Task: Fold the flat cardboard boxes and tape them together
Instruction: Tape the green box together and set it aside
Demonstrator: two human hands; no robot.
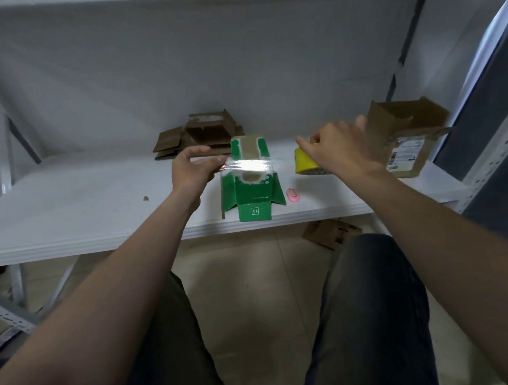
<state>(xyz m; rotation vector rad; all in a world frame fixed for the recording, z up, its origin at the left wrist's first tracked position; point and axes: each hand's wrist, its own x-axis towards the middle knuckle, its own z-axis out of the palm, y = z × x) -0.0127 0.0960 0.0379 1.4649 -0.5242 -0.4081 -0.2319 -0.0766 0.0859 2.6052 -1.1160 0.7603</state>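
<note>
Green box (252, 192) x1 — L hand (193, 168) pinches 1 tape strip (252, 165), R hand (337, 149) fingers grip 1 yellow roll (303, 161).

- One green cardboard box (251, 192), on one white shelf (75, 216).
- One roll of yellow tape (303, 161); one strip of clear tape (254, 164).
- One small pink object (293, 196).
- One open brown box (403, 135).
- One heap of flat brown cardboard (199, 136), its pieces too overlapped to count.
- One brown cardboard piece (332, 232) on the floor.
- One tiny brown scrap (145, 198).
- Two hands: left hand (193, 170), right hand (337, 149).
</note>
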